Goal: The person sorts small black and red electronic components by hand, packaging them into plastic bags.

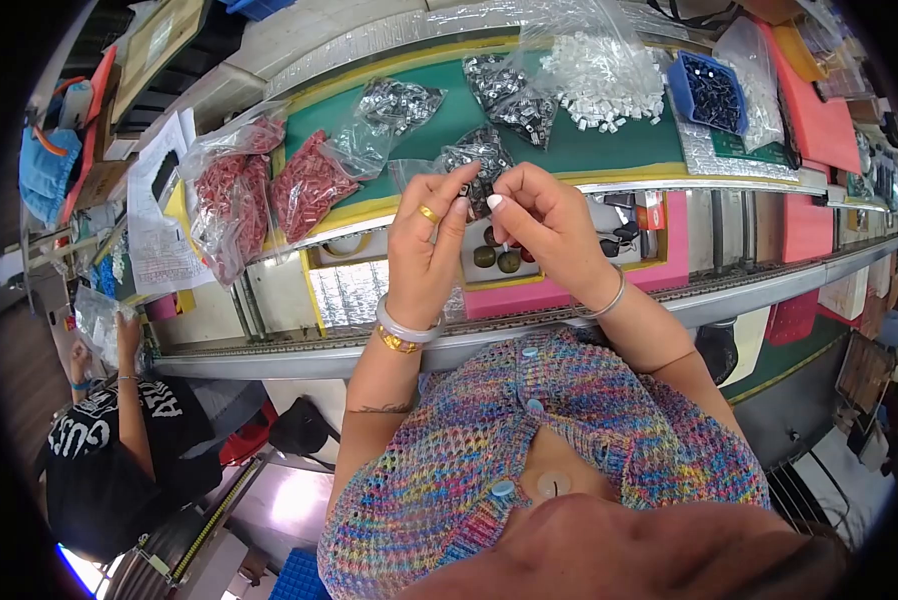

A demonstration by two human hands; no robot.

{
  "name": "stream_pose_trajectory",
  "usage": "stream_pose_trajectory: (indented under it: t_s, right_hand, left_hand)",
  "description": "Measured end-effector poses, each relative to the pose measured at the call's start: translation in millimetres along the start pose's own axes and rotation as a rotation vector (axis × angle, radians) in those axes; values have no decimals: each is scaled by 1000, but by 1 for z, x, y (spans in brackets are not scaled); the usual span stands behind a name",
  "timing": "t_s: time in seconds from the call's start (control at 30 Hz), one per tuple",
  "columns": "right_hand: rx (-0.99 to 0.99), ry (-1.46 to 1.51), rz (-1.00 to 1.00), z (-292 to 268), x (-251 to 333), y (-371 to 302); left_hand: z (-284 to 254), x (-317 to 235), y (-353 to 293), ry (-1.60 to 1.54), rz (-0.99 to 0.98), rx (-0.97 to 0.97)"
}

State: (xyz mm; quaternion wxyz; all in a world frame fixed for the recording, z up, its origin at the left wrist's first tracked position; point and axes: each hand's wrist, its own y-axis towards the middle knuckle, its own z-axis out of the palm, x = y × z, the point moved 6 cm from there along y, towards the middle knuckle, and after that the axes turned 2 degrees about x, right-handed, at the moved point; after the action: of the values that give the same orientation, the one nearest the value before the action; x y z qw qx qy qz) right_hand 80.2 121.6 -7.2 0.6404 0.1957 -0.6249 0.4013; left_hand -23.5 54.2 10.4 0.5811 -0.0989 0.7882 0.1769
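My left hand (424,235) is raised over the bench's near edge, thumb and index finger closed on a small black-and-silver part (464,190). Close beside it, my right hand (552,225) has its thumb and fingers pinched together. A bright white spot shows at that thumb's tip; whether it is the nail or a small piece I cannot tell. Just beyond my fingertips lies a clear bag of black-and-silver parts (481,150). Similar bags (509,95) lie farther back. White small parts (604,85) spill from a clear bag at the far right.
Bags of red parts (231,195) lie at left beside printed sheets (159,215). A blue bin (707,92) of dark parts stands at right. A conveyor rail (669,290) crosses in front of me, near a pink-framed tray (674,240). Another person (119,430) works at left with a clear bag.
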Motion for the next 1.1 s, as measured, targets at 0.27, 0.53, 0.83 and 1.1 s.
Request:
stream_pose_trajectory:
  t_s: [0.27,0.53,0.83,1.1]
  right_hand:
    - [-25,45,-107,1,-7,12]
    - [-55,209,-206,-2,-5,13]
    - [-32,192,-172,4,-11,14]
    - [-61,151,-240,5,-12,15]
  left_hand:
    - [-5,21,2,-320,-116,-32]
    - [-9,20,4,-253,-107,-91]
    - [-8,44,0,-803,-284,-165]
    - [8,49,-1,-920,-344,-123]
